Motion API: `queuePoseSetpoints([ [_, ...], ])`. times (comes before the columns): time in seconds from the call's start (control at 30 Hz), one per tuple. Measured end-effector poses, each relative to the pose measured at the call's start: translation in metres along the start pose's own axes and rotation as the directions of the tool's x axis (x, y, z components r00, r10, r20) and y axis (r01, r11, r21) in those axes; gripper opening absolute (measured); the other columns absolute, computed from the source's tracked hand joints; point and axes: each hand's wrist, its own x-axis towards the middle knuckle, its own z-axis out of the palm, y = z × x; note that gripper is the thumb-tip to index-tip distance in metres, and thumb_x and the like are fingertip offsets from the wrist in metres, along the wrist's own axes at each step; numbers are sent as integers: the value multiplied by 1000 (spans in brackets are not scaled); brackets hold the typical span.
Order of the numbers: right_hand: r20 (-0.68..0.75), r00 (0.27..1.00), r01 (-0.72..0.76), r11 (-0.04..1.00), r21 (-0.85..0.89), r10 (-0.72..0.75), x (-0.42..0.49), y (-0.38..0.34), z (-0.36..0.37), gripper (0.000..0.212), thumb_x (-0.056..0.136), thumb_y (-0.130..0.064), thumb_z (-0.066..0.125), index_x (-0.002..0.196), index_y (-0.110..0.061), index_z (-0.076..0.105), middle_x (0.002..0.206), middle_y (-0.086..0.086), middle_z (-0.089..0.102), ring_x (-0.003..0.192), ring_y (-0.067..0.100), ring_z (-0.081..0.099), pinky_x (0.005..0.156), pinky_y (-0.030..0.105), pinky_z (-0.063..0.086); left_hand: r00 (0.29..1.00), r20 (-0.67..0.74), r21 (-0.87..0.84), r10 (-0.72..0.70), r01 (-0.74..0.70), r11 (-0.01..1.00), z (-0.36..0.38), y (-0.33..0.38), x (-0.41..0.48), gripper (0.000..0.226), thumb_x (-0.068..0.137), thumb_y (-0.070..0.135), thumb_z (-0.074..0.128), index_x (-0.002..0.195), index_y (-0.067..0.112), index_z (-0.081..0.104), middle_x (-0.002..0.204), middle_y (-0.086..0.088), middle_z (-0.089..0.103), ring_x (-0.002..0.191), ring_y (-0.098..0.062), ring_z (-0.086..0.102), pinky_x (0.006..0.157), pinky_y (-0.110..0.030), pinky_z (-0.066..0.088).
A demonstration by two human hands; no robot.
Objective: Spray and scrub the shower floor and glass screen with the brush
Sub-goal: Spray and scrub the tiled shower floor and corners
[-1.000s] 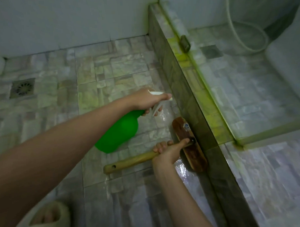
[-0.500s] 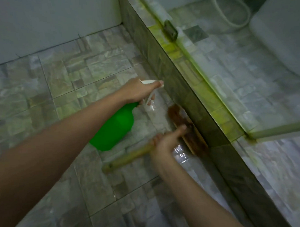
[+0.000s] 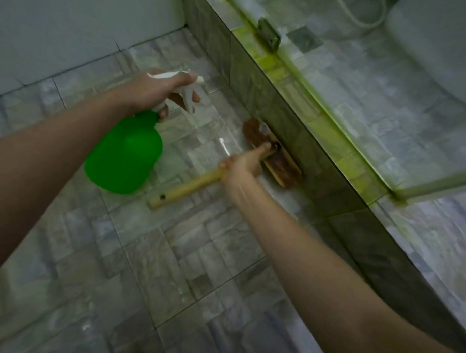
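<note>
The right hand [image 3: 243, 164] is closed around the wooden handle of the brush [image 3: 274, 155], gripping close to the head, with one finger extended along the handle toward it. The brush head lies on the shower floor [image 3: 176, 257], pressed into the angle where the floor meets the low tiled curb [image 3: 277, 114]. The left hand [image 3: 155, 90] is closed around the neck of the green spray bottle [image 3: 124, 153], fingers at the white trigger, nozzle aimed toward the floor just ahead of the brush. The bottle is held clear of the floor.

Status, as a judgement: scrubbing is in hand along the curb edge. The tiles beside the brush show a wet sheen, which suggests this strip has received spray. The floor nearer the person shows a few glints, but blur prevents judging whether it is scrubbed. The glass screen [image 3: 329, 99] stands on top of the curb, with green-yellow staining along its lower edge; it appears untouched. Remaining work: the rest of the floor and the whole screen.
</note>
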Motion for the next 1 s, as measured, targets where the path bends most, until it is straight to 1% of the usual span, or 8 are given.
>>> queuePoseSetpoints([
  [0.1,36,999,11,1000,-18,-10,5,3,0,66,89,-70,42,73,-6,51,33,1,46,25,14,42,36,19,35,999,-32,-80,12,-14,997,-4,-7,-5,42,102,55,50,122,23,69,101,3,81,37,-10,43,41,-18,43],
  [0.17,-67,998,11,999,-44,-14,-2,7,-43,65,85,-73,45,82,-10,59,49,1,54,39,15,51,45,22,42,999,-34,-78,33,-35,996,-3,-9,-8,39,103,55,48,122,27,68,102,6,80,37,-10,43,41,-17,42],
  [0.27,-158,986,59,998,-19,-61,-16,10,-100,61,84,-76,44,70,-17,54,45,-3,50,32,15,48,38,21,41,998,-33,-79,49,-51,996,-6,-12,-11,40,102,58,48,125,32,67,105,9,80,38,-10,43,43,-16,42],
  [0.47,-29,998,55,995,-78,-57,1,8,-3,71,86,-75,38,65,-9,50,31,1,45,23,16,42,35,17,36,998,-52,-103,47,-52,993,-13,-23,-17,36,96,64,49,107,37,71,110,5,79,41,-11,45,55,-28,45],
  [0.63,-92,995,25,997,-70,-31,-7,10,-77,62,83,-76,45,66,-17,44,41,-2,40,30,14,38,36,17,34,993,-115,-49,24,-30,998,-18,-26,-19,35,102,57,47,101,33,73,96,14,80,37,-8,47,42,-15,42],
  [0.83,-62,996,65,994,-86,-70,2,8,5,69,88,-73,38,64,-9,48,29,0,43,21,15,40,32,15,35,984,-181,-50,5,-14,999,-27,-32,-24,33,105,52,46,125,35,64,91,23,78,38,-4,51,42,-13,44],
  [0.93,-58,997,48,997,-62,-51,10,8,23,66,89,-70,41,65,-9,48,30,0,44,21,15,40,36,18,36,982,-188,-75,34,-49,996,-33,-28,-32,40,107,47,45,136,25,60,104,13,78,52,0,63,42,-15,44],
  [1.0,-105,993,52,997,-62,-59,3,10,-7,61,88,-70,46,65,-13,47,31,-3,43,22,13,40,34,13,34,983,-177,-115,49,-70,991,-41,-23,-39,39,107,45,46,136,23,60,118,-1,76,79,-20,74,42,-19,44],
])
